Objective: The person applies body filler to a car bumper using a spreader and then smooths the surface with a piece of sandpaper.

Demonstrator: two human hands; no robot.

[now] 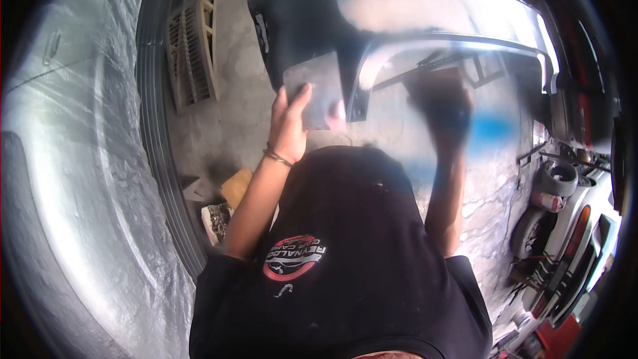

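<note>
My left hand [290,119], with a bracelet at its wrist, is closed on the edge of a flat grey sheet [320,83]. The sheet overlaps the lower edge of a large glossy dark car body panel [299,23]. Over on the right, my right hand [454,119] is smeared by blur and shadow. It is at a dark brownish flat object [435,83], too blurred to name, below the panel's arched edge. Its fingers look closed round that object.
Clear plastic sheeting [86,126] covers a large shape at left, beside ridged dark strips [156,86] and a slatted frame [193,46]. A yellowish block [236,188] lies on the concrete floor [232,113]. Wheels [528,233] and car parts [575,242] crowd the right.
</note>
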